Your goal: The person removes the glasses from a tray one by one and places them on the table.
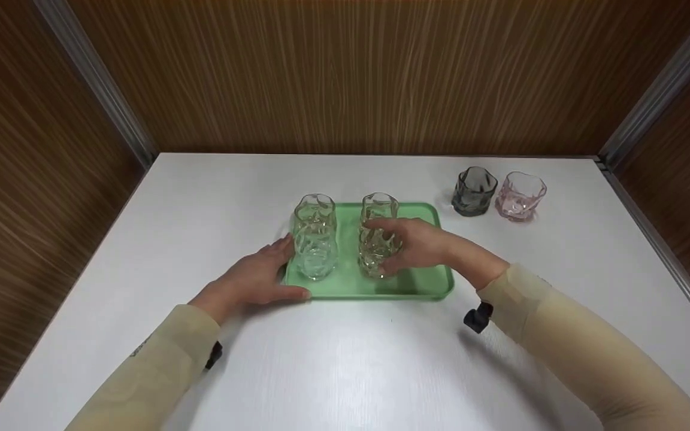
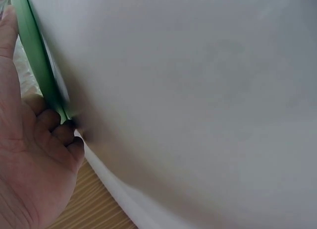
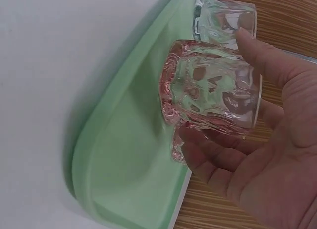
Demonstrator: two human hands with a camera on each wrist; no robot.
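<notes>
A green tray point(image 1: 420, 286) lies in the middle of the white table point(image 1: 345, 359). Two tall clear faceted glasses stand on it. My right hand point(image 1: 390, 245) grips the right glass point(image 1: 379, 209) from its right side, fingers curled round the lower body; the right wrist view shows this glass point(image 3: 213, 90) in my right hand point(image 3: 267, 154) over the tray point(image 3: 124, 154). The left glass point(image 1: 315, 236) stands free beside it. My left hand point(image 1: 288, 269) holds the tray's front left corner, thumb along the front rim. In the left wrist view its fingers point(image 2: 59, 135) curl at the green rim point(image 2: 37, 55).
A grey glass point(image 1: 474, 191) and a pink glass point(image 1: 520, 196) stand side by side on the table at the back right. Wood-grain walls close off the back and both sides. The second clear glass point(image 3: 223, 18) shows beyond the held one.
</notes>
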